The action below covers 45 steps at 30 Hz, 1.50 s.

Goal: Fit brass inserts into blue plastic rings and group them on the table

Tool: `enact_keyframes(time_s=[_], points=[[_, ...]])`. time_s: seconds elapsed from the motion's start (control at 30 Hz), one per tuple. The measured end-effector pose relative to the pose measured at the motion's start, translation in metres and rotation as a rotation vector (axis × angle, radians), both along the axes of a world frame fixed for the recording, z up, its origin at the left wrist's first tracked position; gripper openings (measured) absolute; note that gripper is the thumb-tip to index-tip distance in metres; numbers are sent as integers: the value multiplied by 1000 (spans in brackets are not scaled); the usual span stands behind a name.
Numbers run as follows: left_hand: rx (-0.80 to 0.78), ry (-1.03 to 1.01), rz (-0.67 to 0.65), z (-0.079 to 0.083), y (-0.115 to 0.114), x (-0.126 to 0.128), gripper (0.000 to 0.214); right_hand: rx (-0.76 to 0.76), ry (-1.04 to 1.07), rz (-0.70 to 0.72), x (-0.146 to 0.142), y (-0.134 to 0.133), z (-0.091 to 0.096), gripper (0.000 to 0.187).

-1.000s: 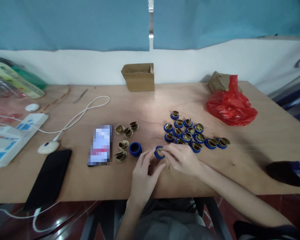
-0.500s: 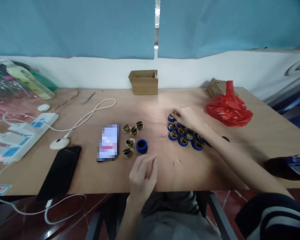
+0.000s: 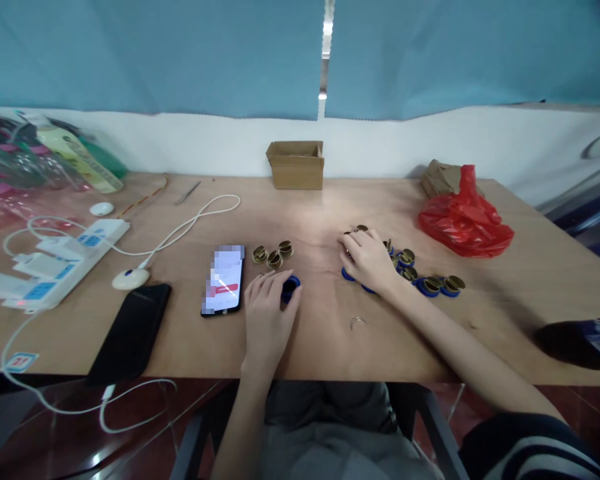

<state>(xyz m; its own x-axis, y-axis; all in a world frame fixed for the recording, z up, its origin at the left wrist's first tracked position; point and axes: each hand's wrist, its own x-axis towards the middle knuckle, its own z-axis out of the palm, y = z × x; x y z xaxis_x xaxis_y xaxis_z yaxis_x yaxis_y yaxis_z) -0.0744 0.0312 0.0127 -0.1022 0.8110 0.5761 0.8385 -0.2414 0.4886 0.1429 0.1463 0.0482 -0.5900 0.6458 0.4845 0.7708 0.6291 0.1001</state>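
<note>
My left hand (image 3: 269, 300) is curled around a small blue ring-shaped piece (image 3: 291, 287), its thumb at the right side and fingers at the left. Brass-coloured round pieces (image 3: 275, 259) with tilted half-discs lie just beyond it; others are hidden under the hand. My right hand (image 3: 373, 260) rests over a cluster of similar brass pieces seated in blue rings (image 3: 430, 285). Its fingers are bent down at the cluster's left edge, and what lies between the fingertips is hidden. A thin curved clear strip (image 3: 358, 323) is on the table nearer to me.
A lit phone (image 3: 223, 280) and a dark phone (image 3: 131, 333) lie left, beside a power strip (image 3: 75, 267) with white cables. At the back stands an open cardboard box (image 3: 297, 173). A red plastic bag (image 3: 467, 223) and a dark bottle (image 3: 577, 343) are on the right.
My left hand has moved forward from the table's front to the blue ring. My right hand has come slightly nearer to me, now covering the cluster's left part. The view has shifted a little.
</note>
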Motion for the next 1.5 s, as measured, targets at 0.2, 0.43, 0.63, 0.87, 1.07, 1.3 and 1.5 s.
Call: enact_keyframes(time_s=[0.2, 0.43, 0.63, 0.87, 1.07, 1.3, 1.5], points=[[-26, -72, 204, 8, -28, -21, 34, -18, 90, 263, -5, -23, -14, 27], [-154, -110, 272, -9, -27, -31, 38, -108, 149, 333, -5, -24, -21, 25], [-217, -137, 239, -12, -22, -29, 30, -91, 94, 341, -5, -26, -24, 27], [-325, -100, 254, -12, -35, -26, 33, -92, 113, 388, -9, -32, -20, 26], [-256, -84, 80, -23, -79, -17, 30, -351, 202, 440, -12, -52, -5, 22], [-209, -247, -55, -27, -84, 18, 34, -847, 185, 482, -11, -87, 1, 23], [-292, -410, -125, -23, -64, 47, 38, -464, -8, 435, -5, -91, -14, 18]])
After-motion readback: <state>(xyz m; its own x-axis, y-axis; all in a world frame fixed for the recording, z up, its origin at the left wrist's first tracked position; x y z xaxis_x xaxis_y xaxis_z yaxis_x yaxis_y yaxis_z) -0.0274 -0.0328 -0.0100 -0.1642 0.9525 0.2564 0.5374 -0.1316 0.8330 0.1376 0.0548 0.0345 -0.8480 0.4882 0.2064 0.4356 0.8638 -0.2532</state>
